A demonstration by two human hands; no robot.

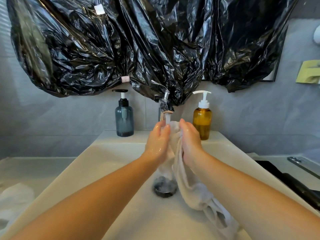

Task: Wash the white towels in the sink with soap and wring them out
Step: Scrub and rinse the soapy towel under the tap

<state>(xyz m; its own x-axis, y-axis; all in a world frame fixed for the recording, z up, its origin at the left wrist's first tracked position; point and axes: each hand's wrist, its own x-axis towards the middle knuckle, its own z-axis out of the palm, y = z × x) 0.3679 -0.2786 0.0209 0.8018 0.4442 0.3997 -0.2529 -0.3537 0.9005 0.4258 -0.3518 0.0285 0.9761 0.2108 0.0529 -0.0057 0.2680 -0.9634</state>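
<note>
Crumpled black plastic sheeting (pixel 138 45) hangs across the wall above the basin and fills the upper half of the view. Its lowest folds are wrapped round the tap (pixel 166 104). Below it a pale rectangular sink (pixel 103 170) is set into a light worktop (pixel 26 168). Both of the person's bare forearms reach in over the sink from the near edge.

The white towel (pixel 188 184) is inside the sink. Its upper end is bunched between the two hands just under the tap, and the rest hangs down along the right wrist. Its tail lies on the basin floor towards the near right.

The left hand (pixel 158 141) is wet, with its fingers (pixel 163 129) straight and together, pressed flat against the towel's left side. The right hand (pixel 189 141) faces it from the other side. Its fingers (pixel 184 125) are close together and bent over the bunched top, clamped on the cloth.

A second white cloth (pixel 15 196) lies blurred on the worktop at far left. On the sink's back ledge, a blue-grey pump bottle (pixel 124 118) stands left of the tap and an amber pump bottle (pixel 202 122) stands right of it, just beside the right hand. A yellow-green cloth (pixel 309 71) hangs on the wall at far right. The dark round drain (pixel 164 187) sits below the hands. A stream of water (pixel 167 119) runs from the tap onto the left hand and the towel.
</note>
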